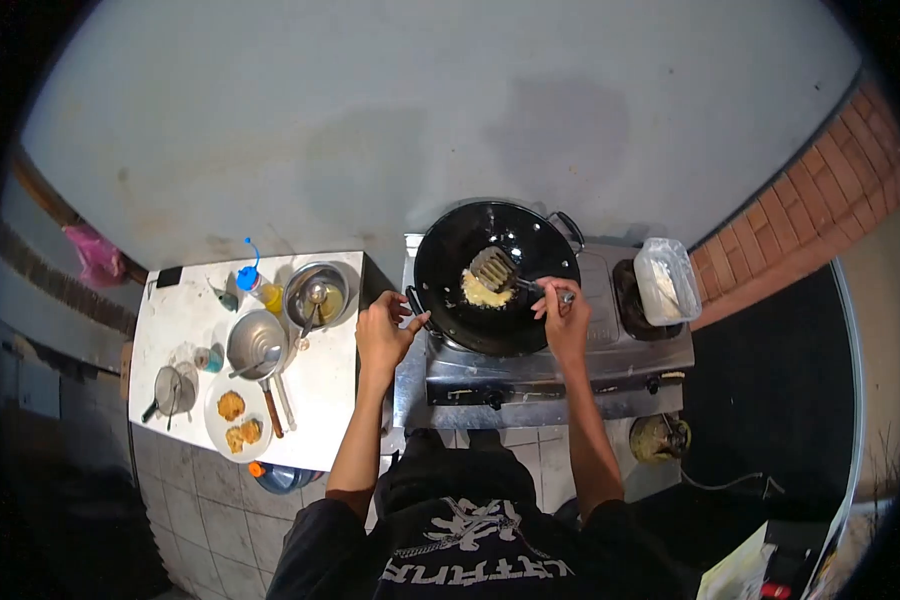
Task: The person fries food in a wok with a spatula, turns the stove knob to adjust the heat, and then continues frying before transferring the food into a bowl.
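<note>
A pale yellow patty [485, 292] lies mid-wok [450, 250], seemingly not yet browned, under the slotted spatula [492, 266] that the right hand [562, 320] grips closed; the left hand [383, 333] pinches the wok's near handle [415, 302]; left of the wok, three browned pieces [232, 405] look finished on a plate [213, 432] on the counter [185, 310]; the wok's underside is hidden; what the bowls [317, 295] beside the plate hold is unclear.
</note>
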Tool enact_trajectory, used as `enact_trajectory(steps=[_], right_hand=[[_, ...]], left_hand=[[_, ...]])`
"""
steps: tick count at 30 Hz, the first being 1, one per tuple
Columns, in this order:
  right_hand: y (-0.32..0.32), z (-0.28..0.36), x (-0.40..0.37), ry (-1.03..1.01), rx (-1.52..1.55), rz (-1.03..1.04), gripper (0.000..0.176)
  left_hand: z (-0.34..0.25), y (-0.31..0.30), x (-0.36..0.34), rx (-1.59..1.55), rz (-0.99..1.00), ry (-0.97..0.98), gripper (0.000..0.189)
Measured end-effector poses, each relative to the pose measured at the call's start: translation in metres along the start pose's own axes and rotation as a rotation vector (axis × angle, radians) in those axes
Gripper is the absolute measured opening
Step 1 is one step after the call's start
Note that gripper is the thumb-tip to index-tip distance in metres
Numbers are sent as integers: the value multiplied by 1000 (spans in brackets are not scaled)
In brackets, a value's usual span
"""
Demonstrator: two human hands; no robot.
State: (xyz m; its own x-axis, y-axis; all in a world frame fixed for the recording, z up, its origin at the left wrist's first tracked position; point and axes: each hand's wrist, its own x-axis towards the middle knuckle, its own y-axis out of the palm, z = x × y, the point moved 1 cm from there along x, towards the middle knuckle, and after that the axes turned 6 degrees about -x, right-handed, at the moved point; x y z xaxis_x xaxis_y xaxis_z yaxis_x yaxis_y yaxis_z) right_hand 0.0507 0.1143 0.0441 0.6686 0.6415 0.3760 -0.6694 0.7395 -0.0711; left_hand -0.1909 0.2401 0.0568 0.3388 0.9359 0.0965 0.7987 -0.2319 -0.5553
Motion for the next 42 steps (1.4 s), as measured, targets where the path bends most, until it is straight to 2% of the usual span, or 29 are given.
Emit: enact_trajectory(steps=[4,9,19,22,24,31,36,42], right_hand=[[-10,42,-5,62,-197,-36,14],[-7,24,-32,171,-243,-116,20],[11,9,-38,135,-312,-229,19],[11,9,-42,184,-281,-176,19],[8,11,-44,171,-242,-237,18],[15,17,-36,150,-376,-171,18],[14,16,-36,145,-345,-240,20],[21,18,-34,124,-388,-166,20]], left_hand=[[5,0,3,-38,19,61,38],[3,-3,7,-41,77,53,36],[4,-6,9,-62,125,96,34],[1,-8,11,-67,135,92,33],[1,-8,11,-75,144,103,33],[1,-8,12,-75,141,107,33],[3,-8,10,-82,121,130,33],[-2,-11,9,-73,127,120,33]])
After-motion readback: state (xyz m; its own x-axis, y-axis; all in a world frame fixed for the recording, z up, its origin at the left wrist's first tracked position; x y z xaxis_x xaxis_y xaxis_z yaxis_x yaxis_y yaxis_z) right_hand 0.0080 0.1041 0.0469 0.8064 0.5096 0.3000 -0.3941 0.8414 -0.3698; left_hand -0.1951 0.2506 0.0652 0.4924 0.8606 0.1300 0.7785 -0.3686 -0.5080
